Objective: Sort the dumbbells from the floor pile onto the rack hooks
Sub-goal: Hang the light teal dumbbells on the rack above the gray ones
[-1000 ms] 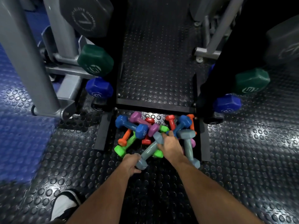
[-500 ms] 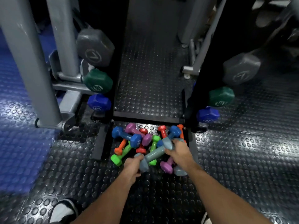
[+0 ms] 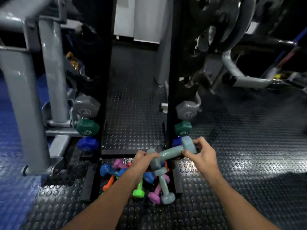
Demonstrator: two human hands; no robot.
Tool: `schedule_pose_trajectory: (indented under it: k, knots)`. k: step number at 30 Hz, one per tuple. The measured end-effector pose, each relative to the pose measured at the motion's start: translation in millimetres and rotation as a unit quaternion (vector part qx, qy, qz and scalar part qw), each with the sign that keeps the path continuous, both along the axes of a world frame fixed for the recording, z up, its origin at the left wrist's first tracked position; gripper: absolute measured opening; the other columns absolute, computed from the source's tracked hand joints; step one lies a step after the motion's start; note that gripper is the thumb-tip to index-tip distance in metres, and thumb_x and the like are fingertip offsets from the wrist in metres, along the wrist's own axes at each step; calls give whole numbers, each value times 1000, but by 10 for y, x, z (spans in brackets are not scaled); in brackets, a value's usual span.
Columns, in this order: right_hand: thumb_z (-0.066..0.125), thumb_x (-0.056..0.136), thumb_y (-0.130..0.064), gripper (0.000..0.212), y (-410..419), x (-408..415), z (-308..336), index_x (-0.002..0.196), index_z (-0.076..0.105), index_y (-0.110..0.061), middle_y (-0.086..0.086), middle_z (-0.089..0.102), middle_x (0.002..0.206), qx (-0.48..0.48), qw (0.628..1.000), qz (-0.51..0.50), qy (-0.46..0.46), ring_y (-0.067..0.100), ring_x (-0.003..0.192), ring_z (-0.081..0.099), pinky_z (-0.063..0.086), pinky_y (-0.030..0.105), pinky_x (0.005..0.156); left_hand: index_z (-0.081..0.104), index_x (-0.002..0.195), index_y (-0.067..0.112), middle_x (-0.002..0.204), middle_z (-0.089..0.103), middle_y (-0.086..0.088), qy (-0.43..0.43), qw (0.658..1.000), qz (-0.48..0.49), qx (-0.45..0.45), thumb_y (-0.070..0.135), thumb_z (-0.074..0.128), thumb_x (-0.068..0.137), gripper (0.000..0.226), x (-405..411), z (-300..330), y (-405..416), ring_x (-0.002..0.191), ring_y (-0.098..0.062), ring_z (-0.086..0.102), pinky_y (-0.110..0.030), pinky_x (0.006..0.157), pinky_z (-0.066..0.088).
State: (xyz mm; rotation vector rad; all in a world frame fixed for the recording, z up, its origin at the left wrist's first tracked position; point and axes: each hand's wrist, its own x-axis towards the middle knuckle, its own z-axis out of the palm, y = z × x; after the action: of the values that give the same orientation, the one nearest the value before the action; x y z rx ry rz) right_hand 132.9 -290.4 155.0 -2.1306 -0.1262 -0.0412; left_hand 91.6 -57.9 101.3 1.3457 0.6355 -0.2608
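Note:
A pale grey-blue dumbbell (image 3: 172, 152) is lifted above the floor pile, held level between both hands. My left hand (image 3: 141, 161) grips its left head, and my right hand (image 3: 201, 154) grips its right head. Below lies the pile (image 3: 137, 181) of small coloured dumbbells: blue, purple, orange, green, and a second grey-blue dumbbell (image 3: 163, 185). The black rack (image 3: 106, 80) rises just behind the pile. Grey (image 3: 86, 107), green (image 3: 88, 129) and blue (image 3: 87, 144) dumbbells sit on its left side, with matching heads on the right upright (image 3: 183, 128).
A grey machine frame (image 3: 25, 105) stands at the left on blue matting. More gym equipment with a weight plate (image 3: 232, 30) fills the upper right. Black studded rubber floor (image 3: 240, 146) stretches to the right.
Both hands have lifted the grey-blue dumbbell off the pile and raised it toward the rack. My view has tilted upward, showing more of the rack and machines.

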Motion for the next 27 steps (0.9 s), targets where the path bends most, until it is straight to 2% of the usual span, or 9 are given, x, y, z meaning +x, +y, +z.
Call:
schedule_pose_trajectory:
  k: [3, 5, 7, 9, 12, 16, 19, 24, 27]
  knots:
    - [91, 76, -17, 31, -127, 88, 371, 92, 66, -22, -3, 72, 92, 49, 998, -27, -32, 7, 80, 65, 53, 22, 68, 56, 112, 14, 105, 70, -9, -44, 996, -75, 21, 29, 92, 43, 79, 98, 458, -95, 88, -23, 71, -45, 79, 61]
    - [92, 76, -17, 32, -191, 194, 618, 97, 68, -21, -4, 73, 96, 64, 996, -41, -51, 2, 83, 65, 53, 19, 73, 58, 111, 14, 106, 71, -9, -83, 987, -125, 65, 14, 93, 52, 69, 168, 721, -173, 88, -18, 71, -37, 76, 62]
    - [91, 77, -19, 34, -239, 329, 845, 103, 70, -22, -6, 75, 101, 81, 994, -51, -61, 8, 91, 68, 55, 27, 81, 60, 106, 15, 99, 72, -6, -121, 977, -145, 99, 8, 92, 59, 57, 237, 953, -247, 85, -15, 70, -37, 80, 63]
    - [90, 78, -19, 36, -296, 487, 1066, 109, 72, -22, -4, 76, 104, 104, 990, -57, -72, 14, 96, 70, 56, 29, 85, 60, 105, 15, 100, 72, -7, -146, 972, -150, 104, 12, 93, 62, 54, 305, 1163, -349, 87, -15, 71, -37, 80, 63]
    - [89, 79, -28, 37, -360, 757, 1359, 112, 74, -25, -3, 77, 106, 124, 987, -64, -75, 19, 102, 71, 58, 36, 91, 62, 108, 12, 101, 74, -10, -177, 965, -140, 130, 36, 95, 57, 65, 418, 1424, -512, 80, -16, 73, -34, 69, 62]
    - [91, 76, -24, 37, -375, 1148, 1659, 110, 78, -21, 3, 78, 106, 176, 979, -86, -54, 26, 107, 73, 61, 40, 91, 64, 102, 22, 98, 73, 5, -182, 955, -119, 202, 62, 90, 52, 69, 590, 1775, -683, 87, -13, 72, -35, 76, 61]
    - [95, 67, -25, 47, -318, 1414, 1913, 109, 75, -18, 9, 76, 107, 175, 978, -102, -59, 26, 101, 73, 62, 43, 89, 65, 94, 23, 92, 71, 7, -182, 951, -93, 231, 53, 90, 60, 52, 760, 2020, -753, 82, -7, 67, -23, 68, 55]
    - [96, 41, -47, 64, -119, 1819, 2184, 95, 71, -21, 5, 76, 98, 122, 985, -104, -61, 23, 93, 73, 62, 42, 83, 56, 112, 17, 103, 68, 4, -173, 951, -80, 245, 46, 94, 51, 77, 1036, 2164, -898, 92, -14, 68, -33, 81, 58]
    - [101, 53, -33, 50, 2, 2003, 2211, 93, 73, -21, 6, 76, 97, 127, 988, -73, -47, 22, 85, 72, 62, 39, 74, 58, 106, 19, 101, 71, 4, -179, 962, -57, 200, 47, 94, 46, 76, 1114, 2098, -955, 89, -13, 71, -37, 82, 61]
